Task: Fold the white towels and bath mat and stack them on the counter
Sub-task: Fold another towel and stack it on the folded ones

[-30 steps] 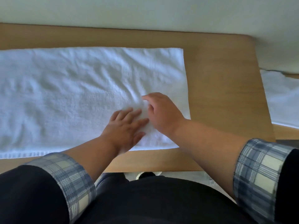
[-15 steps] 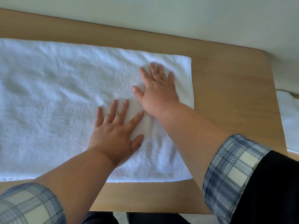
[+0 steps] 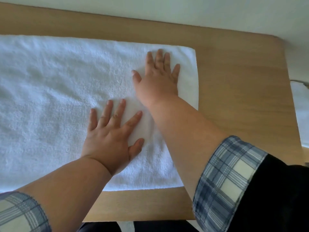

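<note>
A white towel (image 3: 55, 101) lies spread flat on the wooden counter (image 3: 237, 91), running off the left edge of the view. My left hand (image 3: 112, 138) presses flat on the towel near its front right part, fingers straight and spread. My right hand (image 3: 158, 77) lies flat further back, close to the towel's far right corner, fingers straight. Neither hand grips the cloth.
Another white cloth (image 3: 301, 113) lies at the far right, beyond the counter's right edge. A pale wall (image 3: 184, 9) runs along the back of the counter. Bare wood shows to the right of the towel and along the front edge.
Both hands have slid away from me across the towel with fingers flattened out; the right hand has gone furthest, toward the far right corner. The view has tilted closer over the counter.
</note>
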